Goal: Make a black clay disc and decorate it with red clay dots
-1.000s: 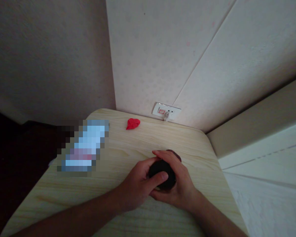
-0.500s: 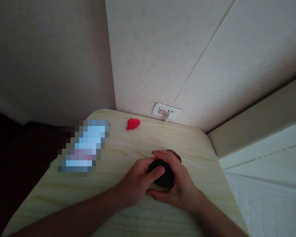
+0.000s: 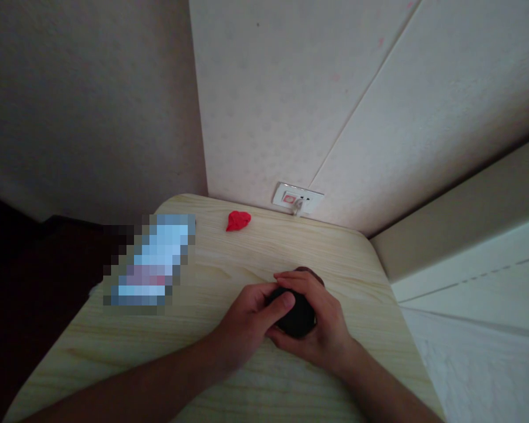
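Observation:
Between my two hands is a black rounded object (image 3: 298,317), whose exact kind I cannot make out. My left hand (image 3: 251,317) grips its left side, the thumb lying across the top. Curled around the far and right sides is my right hand (image 3: 324,329), its thumb along the near edge. Just beyond the right fingers a dark reddish-brown thing (image 3: 312,274) shows in part; the hand hides the rest. A crumpled red piece (image 3: 238,221), perhaps cloth or a balloon, lies farther back on the wooden table (image 3: 211,264).
A blurred-out lit screen (image 3: 158,252) is at the table's left side. The wall behind carries a white socket plate (image 3: 297,198) with a plug in it. A pale panel (image 3: 467,235) runs along the right side.
My right hand has shifted slightly, its thumb and fingers closing nearer around the black object. The object has turned or moved a little right. The left hand stays almost still.

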Motion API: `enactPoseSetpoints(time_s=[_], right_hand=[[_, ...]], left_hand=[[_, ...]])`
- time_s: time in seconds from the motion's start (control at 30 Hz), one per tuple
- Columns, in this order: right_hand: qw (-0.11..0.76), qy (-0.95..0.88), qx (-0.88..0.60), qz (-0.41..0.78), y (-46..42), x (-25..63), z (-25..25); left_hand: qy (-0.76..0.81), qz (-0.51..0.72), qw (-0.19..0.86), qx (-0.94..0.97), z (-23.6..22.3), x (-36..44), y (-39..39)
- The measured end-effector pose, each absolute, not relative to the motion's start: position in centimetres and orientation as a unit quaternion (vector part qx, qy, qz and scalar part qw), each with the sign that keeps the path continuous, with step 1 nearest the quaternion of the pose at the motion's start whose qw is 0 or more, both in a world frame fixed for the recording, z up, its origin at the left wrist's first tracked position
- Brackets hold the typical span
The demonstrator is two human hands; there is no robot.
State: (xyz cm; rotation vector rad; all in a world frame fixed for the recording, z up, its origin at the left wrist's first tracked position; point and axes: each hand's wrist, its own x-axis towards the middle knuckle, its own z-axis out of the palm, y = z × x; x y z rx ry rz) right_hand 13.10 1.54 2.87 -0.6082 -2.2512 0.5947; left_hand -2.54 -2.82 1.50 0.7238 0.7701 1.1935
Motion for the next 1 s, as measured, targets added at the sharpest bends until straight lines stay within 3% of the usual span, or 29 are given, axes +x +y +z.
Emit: enactPoseSetpoints(time_s=[0.3,0.7,1.0], right_hand=[[0.331,-0.878,-0.203,0.28,1.9,13.2,2.8],[0.335,-0.861,-0.229,0.307,1.9,12.9,3.2],[0.312,-0.875,-0.228,0.293,1.7,13.5,3.3]], left_hand=[[0.385,0.501,0.658,0.41,1.3,-3.2,-3.1],[0.385,0.508,0.741,0.209,1.1,-2.7,-2.9],[0.441,0.51,0.612,0.413,2.0,-3.2,-3.2]])
